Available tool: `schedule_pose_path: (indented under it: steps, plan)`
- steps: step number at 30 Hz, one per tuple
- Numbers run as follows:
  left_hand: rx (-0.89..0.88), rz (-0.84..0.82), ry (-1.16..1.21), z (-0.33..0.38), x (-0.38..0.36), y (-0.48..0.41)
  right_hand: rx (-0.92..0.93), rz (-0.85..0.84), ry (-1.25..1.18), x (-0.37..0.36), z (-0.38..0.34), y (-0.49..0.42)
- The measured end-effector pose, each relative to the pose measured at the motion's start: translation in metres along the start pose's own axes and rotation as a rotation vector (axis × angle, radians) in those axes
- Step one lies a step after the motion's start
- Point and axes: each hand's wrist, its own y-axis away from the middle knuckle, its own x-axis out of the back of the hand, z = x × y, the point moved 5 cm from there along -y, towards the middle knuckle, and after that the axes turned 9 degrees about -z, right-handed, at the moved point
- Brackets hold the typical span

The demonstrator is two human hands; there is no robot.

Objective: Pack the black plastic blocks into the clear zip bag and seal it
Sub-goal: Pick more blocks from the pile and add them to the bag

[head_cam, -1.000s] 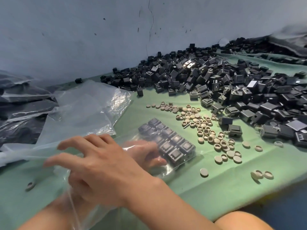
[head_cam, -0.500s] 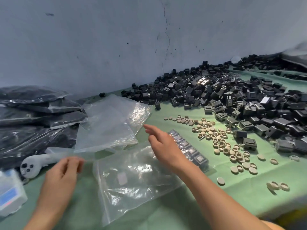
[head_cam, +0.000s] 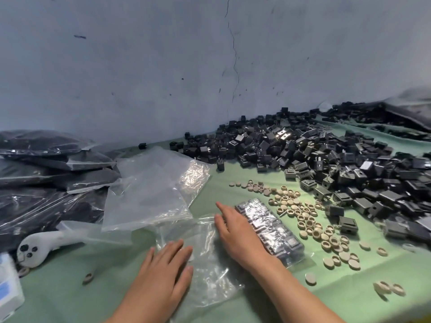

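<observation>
Left grip and right grip both flat, palms down.

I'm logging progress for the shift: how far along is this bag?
Done: rows of blocks sit inside the bag, at its right end. In hand: the left hand and right hand lie flat on the bag, seemingly smoothing it. Left: sealing; whether it is zipped yet is unclear. A large pile of loose blocks lies beyond, and filled bags are stacked on the left.

clear zip bag flat; black blocks rowed inside.
</observation>
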Motion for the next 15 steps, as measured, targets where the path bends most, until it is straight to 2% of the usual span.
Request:
schedule_pose_path:
  steps: [4, 6, 9, 11, 15]
  plan:
    - [-0.045, -0.007, -0.034, 0.014, -0.002, -0.011, -0.036, 0.023, 0.007, 0.018, 0.017, -0.004]
    - [-0.080, 0.028, 0.051, 0.016, 0.004, -0.015, -0.031, 0.010, -0.071, 0.021, 0.017, -0.005]
    - [-0.114, 0.204, 0.286, 0.016, 0.032, -0.023, -0.003, 0.066, -0.340, 0.042, 0.012, -0.014]
    - [-0.132, 0.293, 0.358, 0.021, 0.050, -0.041, 0.018, 0.154, -0.518, 0.068, 0.009, -0.021]
    - [-0.196, 0.278, 0.384, 0.062, 0.062, -0.119, -0.093, 0.286, -0.924, 0.111, 0.032, -0.026]
